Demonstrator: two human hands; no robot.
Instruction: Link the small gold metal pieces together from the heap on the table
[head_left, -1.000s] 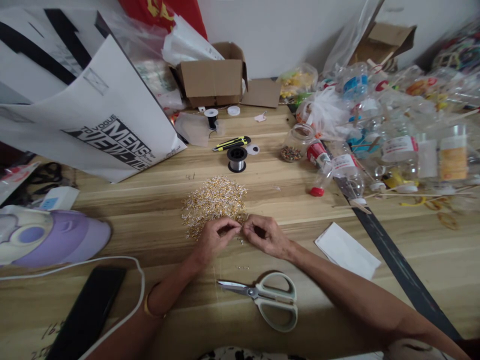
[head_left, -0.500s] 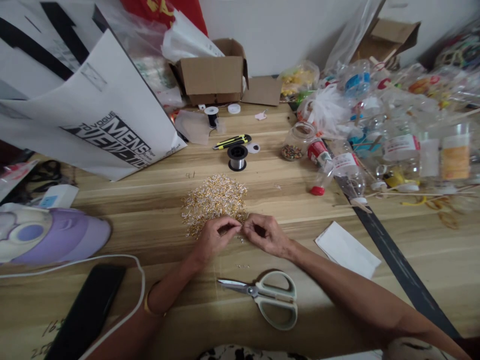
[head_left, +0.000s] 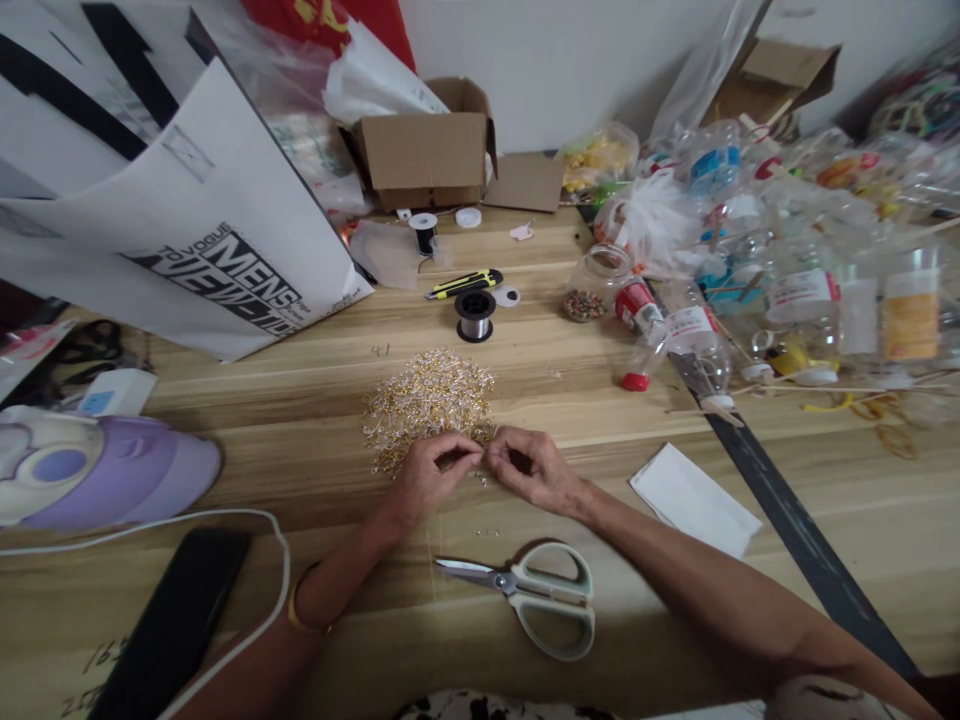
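Both hands meet fingertip to fingertip at the near right edge of a pile of small gold and silver metal pieces (head_left: 427, 400). My left hand (head_left: 437, 472) pinches thumb against forefinger; whatever lies between them is too small to name. Close beside it, my right hand (head_left: 534, 468) is closed in a similar pinch, its held piece also hidden. A few tiny pieces (head_left: 481, 481) lie just below the fingertips, and a short row of small pieces (head_left: 487, 533) rests nearer to me. Scissors (head_left: 517, 590) with pale green handles lie below the hands, blades pointing left.
Beyond the pile stand a spool of clear line (head_left: 475, 318) and a yellow-black utility knife (head_left: 465, 284). A folded white paper (head_left: 694, 497) lies right of my forearm. Plastic bottles (head_left: 697, 345) crowd the right; a white bag (head_left: 202, 220) and a black phone (head_left: 176, 620) occupy the left.
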